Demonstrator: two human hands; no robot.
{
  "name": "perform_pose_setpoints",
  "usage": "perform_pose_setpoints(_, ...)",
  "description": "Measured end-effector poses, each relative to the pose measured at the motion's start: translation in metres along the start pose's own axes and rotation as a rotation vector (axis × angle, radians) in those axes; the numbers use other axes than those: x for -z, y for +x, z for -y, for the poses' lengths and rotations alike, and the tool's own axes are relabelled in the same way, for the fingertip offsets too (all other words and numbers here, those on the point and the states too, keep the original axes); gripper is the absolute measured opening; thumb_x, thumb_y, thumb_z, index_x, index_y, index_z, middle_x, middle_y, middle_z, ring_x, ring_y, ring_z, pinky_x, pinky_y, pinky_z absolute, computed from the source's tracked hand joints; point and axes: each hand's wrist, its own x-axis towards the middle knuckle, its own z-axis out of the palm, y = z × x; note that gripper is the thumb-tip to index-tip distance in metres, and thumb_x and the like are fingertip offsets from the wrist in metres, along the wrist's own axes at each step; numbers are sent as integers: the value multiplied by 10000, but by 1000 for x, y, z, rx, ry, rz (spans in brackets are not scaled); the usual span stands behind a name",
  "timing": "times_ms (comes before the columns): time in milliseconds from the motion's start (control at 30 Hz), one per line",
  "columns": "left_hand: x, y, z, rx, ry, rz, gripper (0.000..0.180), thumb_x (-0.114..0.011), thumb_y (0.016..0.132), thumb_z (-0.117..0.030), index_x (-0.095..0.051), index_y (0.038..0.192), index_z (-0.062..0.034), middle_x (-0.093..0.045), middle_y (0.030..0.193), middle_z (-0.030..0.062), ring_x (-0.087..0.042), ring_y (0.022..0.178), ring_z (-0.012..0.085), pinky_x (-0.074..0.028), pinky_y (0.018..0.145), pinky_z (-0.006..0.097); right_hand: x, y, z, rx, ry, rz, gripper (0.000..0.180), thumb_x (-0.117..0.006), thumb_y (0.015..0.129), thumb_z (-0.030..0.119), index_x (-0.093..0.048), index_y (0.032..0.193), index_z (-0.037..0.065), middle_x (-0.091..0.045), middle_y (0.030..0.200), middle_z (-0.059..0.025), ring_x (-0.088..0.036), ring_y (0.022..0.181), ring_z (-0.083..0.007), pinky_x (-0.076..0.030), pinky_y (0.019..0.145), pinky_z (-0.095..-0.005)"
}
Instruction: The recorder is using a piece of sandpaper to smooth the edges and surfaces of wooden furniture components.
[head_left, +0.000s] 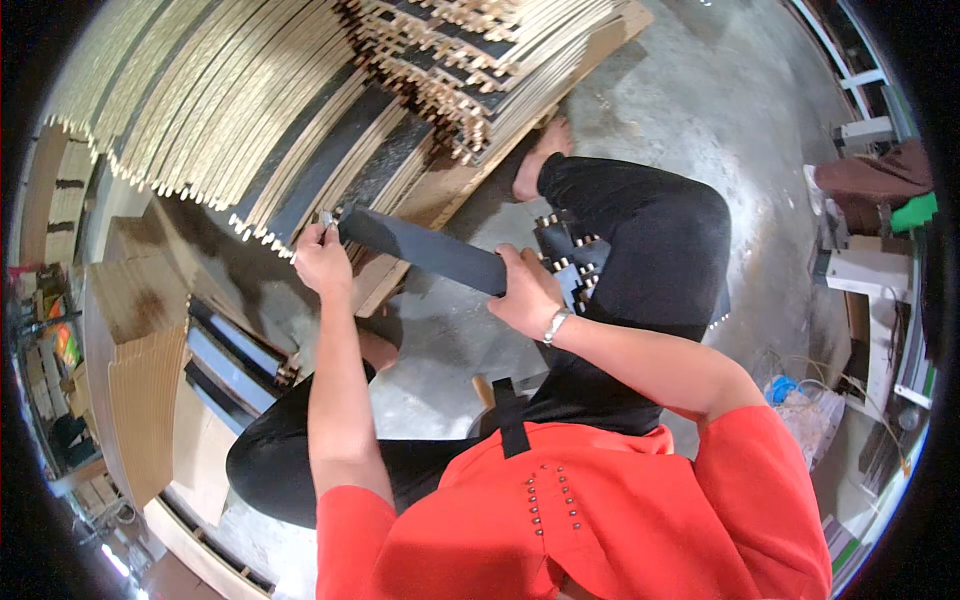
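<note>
Board, long and dark, hangs above the floor, its left end near the lower edge of a big stack of planks. The grip of the right hand clasps its right end; that of the left hand pinches a shiny piece, too small to identify, at the other. Open floor borders the stack's right edge.

The stack at ten o'clock was cream, striped with black. Nearer centre at eleven, the strip was dark grey. The trousers toward two were black; the shirt at five, dark-dotted red. Slats near nine were black and pale blue; the floor at one, mottled grey.
</note>
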Motion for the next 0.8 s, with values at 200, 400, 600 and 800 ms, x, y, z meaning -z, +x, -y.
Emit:
perform_pose_setpoints(200, 15, -48, -17, 59, -471, -90, 133, -661, 815, -73, -661, 908, 23, -666, 867, 151, -636, 758, 262, -494, 693, 360, -6, -6, -1, -257, 861, 591, 256, -488, 875, 258, -539, 1018, 51, -560, 715, -87, -539, 526, -181, -479, 548, -374)
perform_pose_setpoints(400, 35, -126, -81, -617, -293, 68, 159, -691, 708, -57, -679, 861, -98, -558, 777, 81, -569, 711, 277, -482, 625, 381, 5, -12, 0, -520, 1535, 804, 408, -291, 904, 414, -524, 910, 79, -551, 723, -113, -377, 467, -133, -304, 429, -267)
perform_pose_setpoints(600, -12, -38, -43, -516, 36, -70, 45, -641, 744, -85, -656, 762, -123, -583, 800, 73, -581, 735, 296, -484, 641, 427, -2, -10, -1, -635, 1510, 715, 344, -316, 900, 408, -476, 875, 105, -541, 687, -142, -297, 434, -117, -239, 414, -272)
perform_pose_setpoints(800, -11, -37, -57, -560, 60, 60, 118, -566, 791, -116, -620, 687, -100, -560, 730, 102, -573, 708, 305, -473, 609, 419, 1, -4, -6, -632, 1474, 578, 378, -327, 906, 444, -488, 828, 112, -531, 635, -122, -306, 421, -117, -215, 394, -264)
